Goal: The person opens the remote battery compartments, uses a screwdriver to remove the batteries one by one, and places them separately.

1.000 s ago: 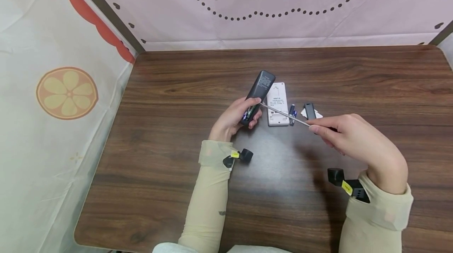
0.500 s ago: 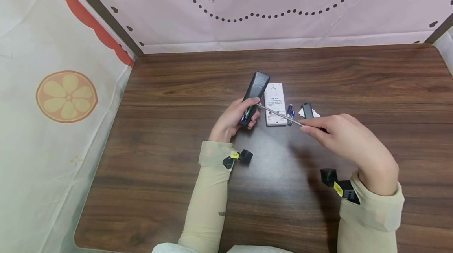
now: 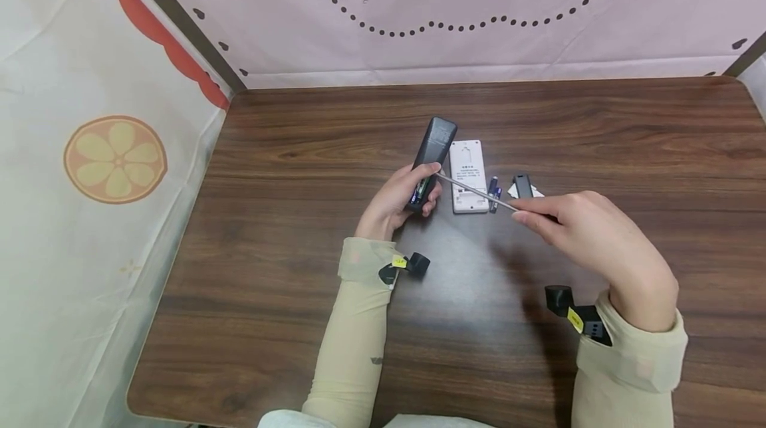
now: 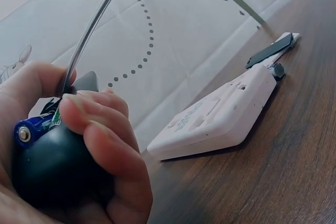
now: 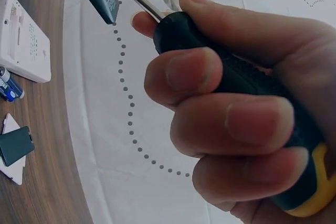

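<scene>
My left hand [image 3: 395, 195] grips a black remote control [image 3: 435, 141], back side up and tilted, its far end pointing away from me. Its battery compartment is uncovered, and a blue battery [image 4: 32, 131] shows inside in the left wrist view. In my right hand [image 3: 583, 225] is a screwdriver [image 3: 479, 193] with a dark green and yellow handle [image 5: 236, 80], fingers wrapped round it. The long metal shaft runs across to the remote, its tip right by the left thumb at the compartment's upper end. That tip is partly hidden by the thumb in the left wrist view.
Just right of the black remote, a white remote control [image 3: 468, 163] lies back up, its battery bay uncovered. Blue batteries [image 3: 496, 197] lie beside it. Further right, a black battery cover [image 3: 522, 185] rests on a white piece [image 3: 538, 193]. A patterned curtain [image 3: 479, 49] borders the wooden table [image 3: 287, 202].
The right hand with the screwdriver has shifted slightly left. The black remote's far end has swung a little left in the left hand. The things on the table lie as before.
</scene>
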The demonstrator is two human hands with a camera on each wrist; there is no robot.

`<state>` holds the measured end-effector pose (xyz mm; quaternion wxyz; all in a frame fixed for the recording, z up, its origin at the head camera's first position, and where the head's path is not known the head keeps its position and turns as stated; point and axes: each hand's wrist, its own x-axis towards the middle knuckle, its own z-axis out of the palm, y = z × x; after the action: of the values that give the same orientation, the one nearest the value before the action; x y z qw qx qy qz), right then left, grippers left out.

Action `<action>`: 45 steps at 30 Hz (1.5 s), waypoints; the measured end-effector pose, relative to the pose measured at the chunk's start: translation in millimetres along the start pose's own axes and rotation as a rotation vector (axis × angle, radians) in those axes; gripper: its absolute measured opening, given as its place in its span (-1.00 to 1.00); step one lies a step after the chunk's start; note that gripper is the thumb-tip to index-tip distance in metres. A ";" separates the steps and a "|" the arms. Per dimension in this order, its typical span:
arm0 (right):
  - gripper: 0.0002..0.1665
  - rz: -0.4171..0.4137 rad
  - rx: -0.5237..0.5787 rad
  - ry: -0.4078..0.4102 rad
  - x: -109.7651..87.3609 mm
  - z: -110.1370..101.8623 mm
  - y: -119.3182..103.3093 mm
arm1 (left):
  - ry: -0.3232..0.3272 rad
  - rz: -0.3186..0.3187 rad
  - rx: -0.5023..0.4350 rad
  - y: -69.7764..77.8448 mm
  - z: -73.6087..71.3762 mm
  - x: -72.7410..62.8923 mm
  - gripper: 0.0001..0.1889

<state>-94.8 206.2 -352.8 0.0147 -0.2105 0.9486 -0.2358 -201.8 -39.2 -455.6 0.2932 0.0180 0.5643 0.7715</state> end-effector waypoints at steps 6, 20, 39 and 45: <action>-0.69 0.003 -0.017 0.027 0.9 0.6 0.6 | 0.009 0.006 -0.003 0.8 -0.2 -0.6 -0.47; -0.70 0.019 -0.025 0.021 0.3 1.7 4.0 | 0.048 0.014 -0.035 2.1 -0.3 0.3 -0.65; -0.70 0.047 0.007 0.018 1.5 1.2 4.8 | -0.056 0.039 -0.097 8.7 -3.8 0.7 -0.10; -0.68 0.059 0.009 0.022 2.2 1.2 2.0 | -0.010 0.029 -0.031 7.9 -2.0 -0.5 -0.23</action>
<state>-97.4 206.4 -354.6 0.0119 -0.1798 0.9535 -0.2416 -205.5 -42.6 -449.2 0.2852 0.0255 0.5506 0.7841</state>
